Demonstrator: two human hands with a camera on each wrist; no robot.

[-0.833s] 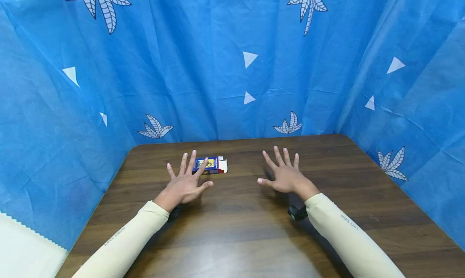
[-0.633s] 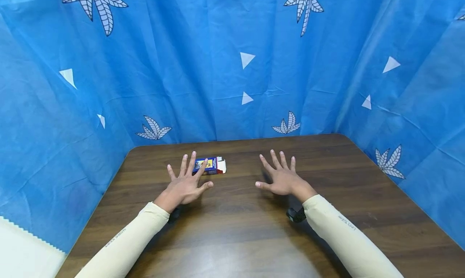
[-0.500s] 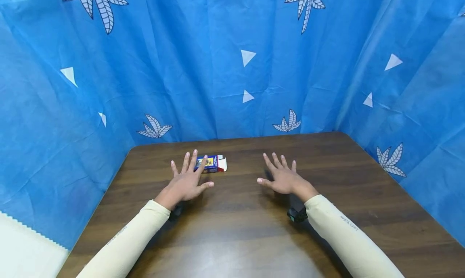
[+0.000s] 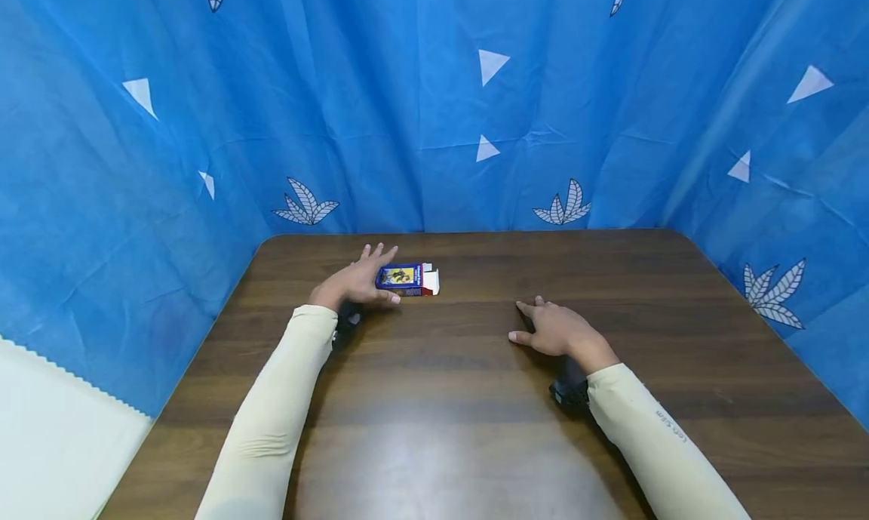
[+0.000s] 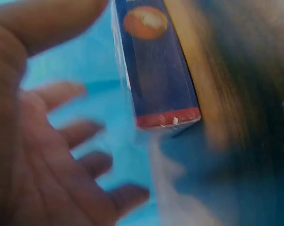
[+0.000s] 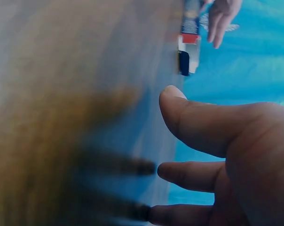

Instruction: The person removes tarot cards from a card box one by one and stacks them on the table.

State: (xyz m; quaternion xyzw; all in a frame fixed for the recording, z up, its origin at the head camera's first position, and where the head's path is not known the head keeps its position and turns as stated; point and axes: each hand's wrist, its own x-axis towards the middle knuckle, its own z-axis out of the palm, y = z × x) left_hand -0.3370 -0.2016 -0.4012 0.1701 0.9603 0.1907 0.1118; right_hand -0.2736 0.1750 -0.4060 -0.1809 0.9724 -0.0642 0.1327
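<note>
A small blue cardboard box point(image 4: 400, 276) with a yellow picture panel lies on the brown table, its white end flap standing out on the right. My left hand point(image 4: 360, 280) is at the box's left end, thumb in front and fingers spread behind it. In the left wrist view, a gap shows between the fingers and the box point(image 5: 158, 70), so the hand does not grip it. My right hand point(image 4: 560, 329) hovers low over the table to the right of the box, fingers loosely bent and holding nothing. The right wrist view shows the box's end flap point(image 6: 191, 54) folded out.
The wooden table point(image 4: 434, 399) has a blue patterned curtain point(image 4: 394, 112) behind it and along both sides. A white cloth point(image 4: 61, 429) hangs at the lower left. Dark wrist cameras sit under both wrists.
My left hand has moved forward to the box's left end and turned thumb-side toward it. My right hand's fingers have bent from spread to looser. The head view has tilted down.
</note>
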